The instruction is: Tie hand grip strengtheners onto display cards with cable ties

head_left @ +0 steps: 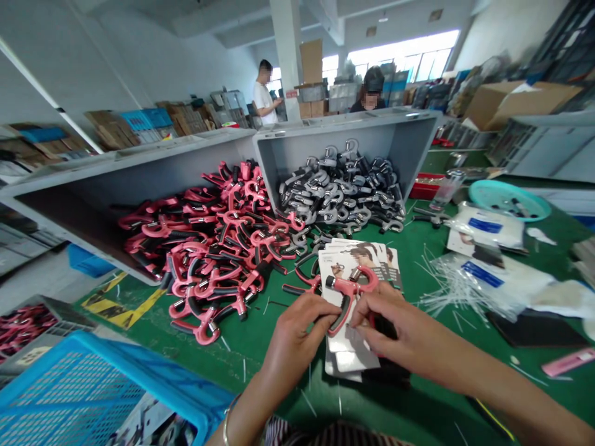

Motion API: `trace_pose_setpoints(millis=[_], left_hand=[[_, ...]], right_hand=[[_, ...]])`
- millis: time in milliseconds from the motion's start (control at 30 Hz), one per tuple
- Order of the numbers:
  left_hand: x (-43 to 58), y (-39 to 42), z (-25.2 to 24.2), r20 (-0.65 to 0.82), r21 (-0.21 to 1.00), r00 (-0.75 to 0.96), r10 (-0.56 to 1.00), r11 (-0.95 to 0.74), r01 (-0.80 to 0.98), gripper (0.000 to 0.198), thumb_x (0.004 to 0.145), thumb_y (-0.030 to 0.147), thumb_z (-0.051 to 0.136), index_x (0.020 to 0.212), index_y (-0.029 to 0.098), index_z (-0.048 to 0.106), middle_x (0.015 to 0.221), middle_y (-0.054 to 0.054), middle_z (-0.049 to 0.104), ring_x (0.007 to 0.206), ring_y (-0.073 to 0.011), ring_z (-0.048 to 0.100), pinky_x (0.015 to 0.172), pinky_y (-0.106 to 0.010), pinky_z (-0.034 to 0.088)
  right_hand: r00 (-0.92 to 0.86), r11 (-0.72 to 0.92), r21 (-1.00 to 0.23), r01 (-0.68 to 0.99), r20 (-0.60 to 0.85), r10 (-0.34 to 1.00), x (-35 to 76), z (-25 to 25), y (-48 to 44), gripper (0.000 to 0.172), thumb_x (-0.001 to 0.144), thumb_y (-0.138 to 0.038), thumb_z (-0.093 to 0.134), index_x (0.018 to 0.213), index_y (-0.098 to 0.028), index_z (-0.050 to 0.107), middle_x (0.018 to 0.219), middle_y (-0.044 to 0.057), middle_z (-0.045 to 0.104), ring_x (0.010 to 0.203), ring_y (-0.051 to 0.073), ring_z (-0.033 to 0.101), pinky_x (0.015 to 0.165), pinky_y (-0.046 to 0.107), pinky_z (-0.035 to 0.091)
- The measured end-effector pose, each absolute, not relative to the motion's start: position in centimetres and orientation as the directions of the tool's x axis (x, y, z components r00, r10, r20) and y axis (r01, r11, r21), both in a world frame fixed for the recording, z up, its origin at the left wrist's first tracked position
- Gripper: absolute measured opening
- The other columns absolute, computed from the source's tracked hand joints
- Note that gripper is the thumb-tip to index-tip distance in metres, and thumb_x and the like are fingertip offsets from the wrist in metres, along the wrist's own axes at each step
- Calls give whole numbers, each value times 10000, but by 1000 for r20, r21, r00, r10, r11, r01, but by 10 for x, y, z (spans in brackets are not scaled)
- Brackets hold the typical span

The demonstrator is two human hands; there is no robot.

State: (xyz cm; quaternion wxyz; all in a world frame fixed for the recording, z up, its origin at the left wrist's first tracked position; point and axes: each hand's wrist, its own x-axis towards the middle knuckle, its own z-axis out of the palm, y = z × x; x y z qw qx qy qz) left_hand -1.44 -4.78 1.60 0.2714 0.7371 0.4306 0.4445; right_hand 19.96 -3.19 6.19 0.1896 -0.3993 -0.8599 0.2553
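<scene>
A pink and black hand grip strengthener (356,285) with a metal spring lies over a stack of printed cards (341,362) in front of me. My left hand (300,328) is closed, thumb and fingers pinching the end of its black-padded handle. On the other side, my right hand (390,322) is closed in a pinch close to the strengthener's lower part; what sits between those fingertips is too small to make out. Another pink hand grip strengthener (302,285) rests just left of the cards.
Two tipped grey crates (139,155) spill pink strengtheners (218,248) and grey ones (339,192) onto the green table. At right are white plastic ties (446,285), bagged packs (488,226), a turquoise tray (534,201) and a pink cutter (569,362). A blue basket (106,371) stands lower left.
</scene>
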Motion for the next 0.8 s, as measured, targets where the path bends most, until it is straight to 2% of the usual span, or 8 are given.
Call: trace_pose_setpoints(millis=[67,167,300,400,567,700,800], left_hand=[[-6,-46,18,432,774,250,866,-499,389,120,912,165,629,988,199,714,912,-30,708,883,-158,641,820,-277,488],[3,-44,17,380,837,214,900,-433,334,79,868,155,686,934,187,714,888,-24,714,843,-150,652,794,-258,494],[9,-42,13,320,908,169,932,-353,226,55,863,168,690,873,193,738,851,-22,711,831,-151,650,784,-256,500],[12,-41,13,256,946,146,956,-279,168,50,867,187,677,849,182,724,854,-28,692,809,-149,632,745,-252,504],[13,-43,15,160,980,128,979,-174,99,70,864,219,673,822,166,691,812,-23,651,758,-144,604,679,-242,495],[13,-44,13,170,978,111,979,-182,107,48,861,205,676,835,170,697,818,-22,655,777,-147,600,711,-250,481],[12,-43,12,187,969,122,975,-203,137,47,863,208,678,848,178,710,827,-24,661,793,-155,604,729,-261,473]], right_hand=[[-625,545,-642,539,129,770,207,64,-27,92,947,-267,577,959,-300,663,1008,26,653,1063,247,544,919,415,439],[-579,555,-645,525,207,788,216,57,-25,126,972,-309,564,937,-293,684,980,15,677,1047,237,546,938,418,419],[-474,503,-680,534,252,843,218,42,-29,107,960,-325,588,973,-285,686,948,21,673,983,232,553,871,389,441],[-404,452,-691,564,246,881,215,37,-30,68,948,-300,605,930,-262,659,905,22,637,937,226,548,827,370,448],[-491,548,-594,590,275,827,212,42,-27,106,973,-262,553,888,-232,608,879,35,631,939,240,519,842,399,426],[-573,636,-456,623,288,768,213,49,-27,134,983,-274,523,882,-228,598,891,59,642,892,252,526,819,434,422],[-611,679,-398,617,301,732,211,53,-26,129,978,-292,531,895,-236,611,949,77,663,933,266,544,854,465,434]])
